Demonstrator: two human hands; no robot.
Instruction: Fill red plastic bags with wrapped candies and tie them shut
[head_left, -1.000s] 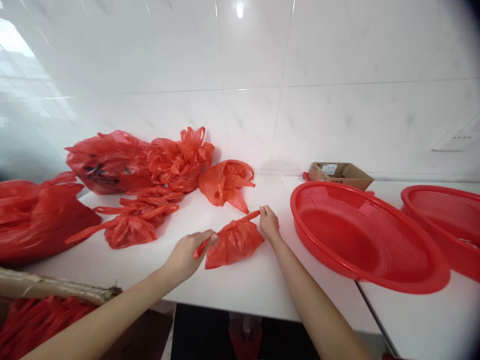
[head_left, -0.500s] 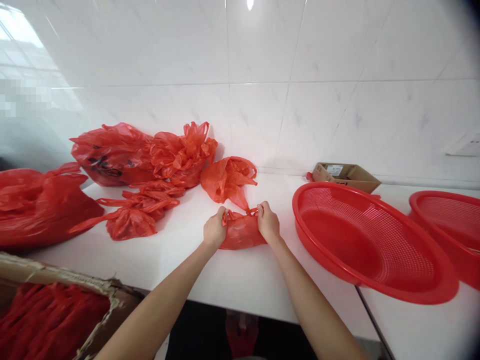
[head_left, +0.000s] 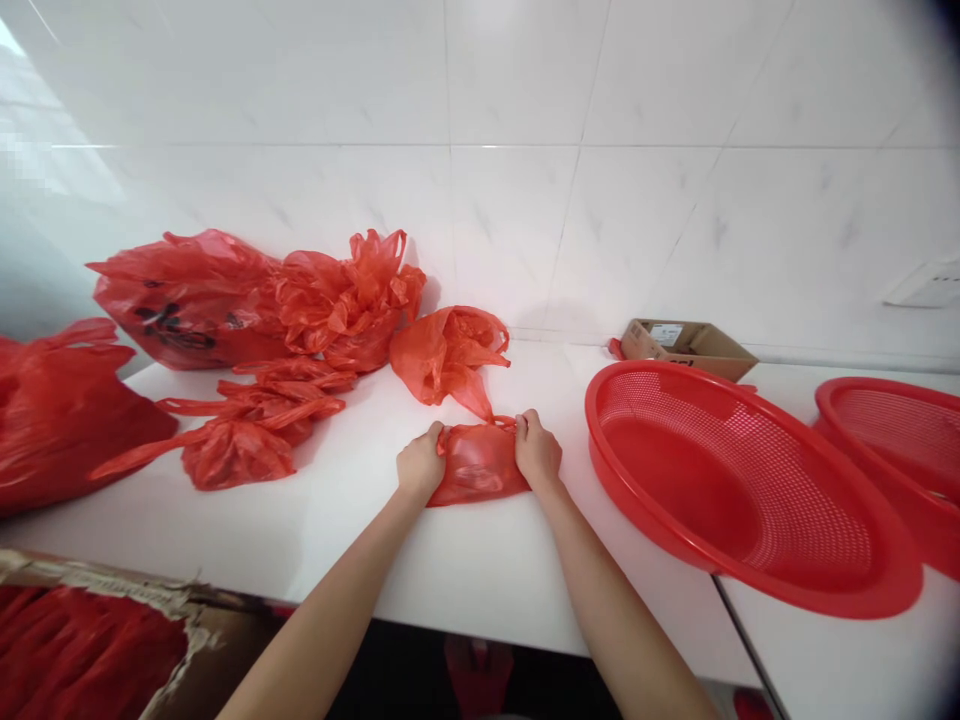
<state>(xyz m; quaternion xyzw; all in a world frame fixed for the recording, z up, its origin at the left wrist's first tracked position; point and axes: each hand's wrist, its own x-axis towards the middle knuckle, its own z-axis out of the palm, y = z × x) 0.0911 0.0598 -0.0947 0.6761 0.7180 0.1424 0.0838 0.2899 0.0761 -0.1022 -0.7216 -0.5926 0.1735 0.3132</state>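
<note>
A small red plastic bag (head_left: pixel 480 465) lies on the white table in front of me, with something inside that I cannot make out. My left hand (head_left: pixel 421 462) is closed on the bag's left upper corner. On the opposite side, my right hand (head_left: pixel 538 447) grips its right upper corner. Between the two hands the bag's top edge is drawn out sideways. Just behind it sits another crumpled red plastic bag (head_left: pixel 450 355), whose tip reaches down to the top of the held one.
Several red bags (head_left: pixel 187 300) lie along the left and against the tiled wall. A torn cardboard box (head_left: pixel 202 640) holding red plastic stands at the lower left. Right of my hands are a red perforated basin (head_left: pixel 675 500), a second basin (head_left: pixel 885 440) and a small cardboard box (head_left: pixel 686 350).
My hands have moved slightly apart, the left one shifting left, and the bag between them is stretched wider and flatter. The camera view has shifted a little.
</note>
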